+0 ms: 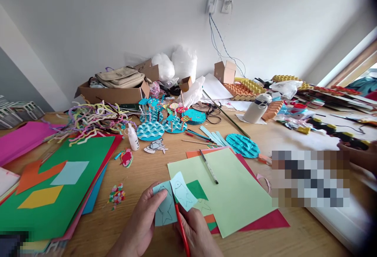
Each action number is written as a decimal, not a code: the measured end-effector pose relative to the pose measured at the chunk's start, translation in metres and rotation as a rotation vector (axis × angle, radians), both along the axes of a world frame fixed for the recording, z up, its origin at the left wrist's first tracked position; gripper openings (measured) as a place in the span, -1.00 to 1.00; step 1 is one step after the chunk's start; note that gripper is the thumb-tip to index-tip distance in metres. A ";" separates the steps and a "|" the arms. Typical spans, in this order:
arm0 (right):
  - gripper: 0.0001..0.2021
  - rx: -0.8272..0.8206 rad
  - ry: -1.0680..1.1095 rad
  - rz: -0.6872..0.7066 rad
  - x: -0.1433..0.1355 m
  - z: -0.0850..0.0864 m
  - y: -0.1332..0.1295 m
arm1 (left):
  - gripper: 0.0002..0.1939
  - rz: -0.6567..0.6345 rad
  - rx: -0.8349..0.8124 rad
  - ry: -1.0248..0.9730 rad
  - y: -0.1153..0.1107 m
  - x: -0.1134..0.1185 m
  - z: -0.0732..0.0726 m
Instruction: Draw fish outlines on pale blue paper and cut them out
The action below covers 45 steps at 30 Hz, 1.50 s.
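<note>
My left hand (pixel 141 217) pinches a light blue paper (pixel 163 214) with a fish outline drawn on it. In my right hand (pixel 198 229) are red-handled scissors (pixel 182 227), their blades at a slit in the paper. Right of the slit, a second fish drawing (pixel 183 194) tilts away; whether it is still joined I cannot tell. Beside my right hand, a pale green sheet (pixel 235 202) lies over dark red paper (pixel 275 221), with a pen (pixel 209 167) on top. A dark green scrap (pixel 197 189) touches its left edge.
Colored sheets (pixel 88 170) lie left, below tangled pipe cleaners (pixel 88 117). A glue bottle (pixel 133 137), paper fish (pixel 156 146) and blue wavy discs (pixel 150 130) stand ahead. Farther right are a white bottle (pixel 256 110) and another person's hand (pixel 357 155). Colorful dots (pixel 117 195) lie left of my hands.
</note>
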State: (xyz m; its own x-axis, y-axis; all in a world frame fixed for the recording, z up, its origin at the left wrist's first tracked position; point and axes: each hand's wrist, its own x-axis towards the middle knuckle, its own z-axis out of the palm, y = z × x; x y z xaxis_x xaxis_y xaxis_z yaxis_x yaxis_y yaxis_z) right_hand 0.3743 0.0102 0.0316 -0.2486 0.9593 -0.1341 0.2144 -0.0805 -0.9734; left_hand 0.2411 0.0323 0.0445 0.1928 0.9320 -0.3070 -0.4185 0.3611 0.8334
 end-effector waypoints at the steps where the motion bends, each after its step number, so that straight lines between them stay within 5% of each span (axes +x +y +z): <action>1: -0.50 0.010 -0.011 0.014 0.000 -0.001 0.001 | -0.77 0.004 -0.001 -0.001 0.000 0.000 -0.001; 7: -0.47 -0.006 -0.015 0.022 -0.001 -0.004 0.004 | -0.76 0.018 -0.015 -0.001 -0.001 -0.002 -0.005; 17: -0.55 -0.282 0.234 -0.022 0.001 -0.007 0.006 | -0.58 0.171 -0.073 0.036 0.007 -0.016 -0.013; 24: -0.75 -0.154 0.159 -0.043 0.017 0.013 0.024 | -0.57 0.172 -0.015 0.120 0.015 -0.022 -0.017; 31: -0.85 0.019 -0.219 -0.039 -0.001 0.023 0.057 | -0.69 0.208 0.121 0.313 0.015 -0.023 -0.029; 35: -0.83 0.111 -0.322 0.007 -0.013 0.017 0.064 | -0.69 0.202 0.173 0.375 0.016 -0.025 -0.031; 45: -0.87 0.084 -0.110 0.049 -0.018 -0.007 0.063 | -0.62 0.303 0.175 0.434 0.015 -0.025 -0.042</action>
